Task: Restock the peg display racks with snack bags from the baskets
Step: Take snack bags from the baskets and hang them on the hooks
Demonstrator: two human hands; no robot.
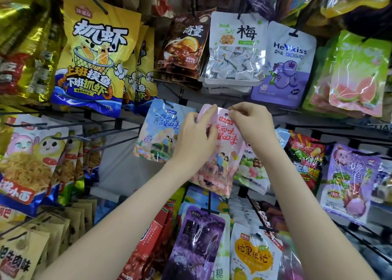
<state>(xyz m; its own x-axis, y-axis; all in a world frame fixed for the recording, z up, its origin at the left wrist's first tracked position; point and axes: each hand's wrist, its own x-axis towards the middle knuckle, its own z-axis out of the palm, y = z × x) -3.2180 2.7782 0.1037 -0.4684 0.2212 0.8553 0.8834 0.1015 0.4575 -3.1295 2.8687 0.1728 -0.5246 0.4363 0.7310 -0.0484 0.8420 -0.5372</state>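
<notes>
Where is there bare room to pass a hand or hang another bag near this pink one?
Bare grey panel with empty pegs lies between the noodle bags and the blue bag. Above, right of and below the pink bag it is crowded.

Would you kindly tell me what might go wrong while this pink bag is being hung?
The peg is hidden behind the pink bag and both hands, so the small hang hole beside the right hand's pinch could miss it or tear. The left hand grips the bag right beside the hanging blue bag, so pushing in might nudge that one loose.
</notes>
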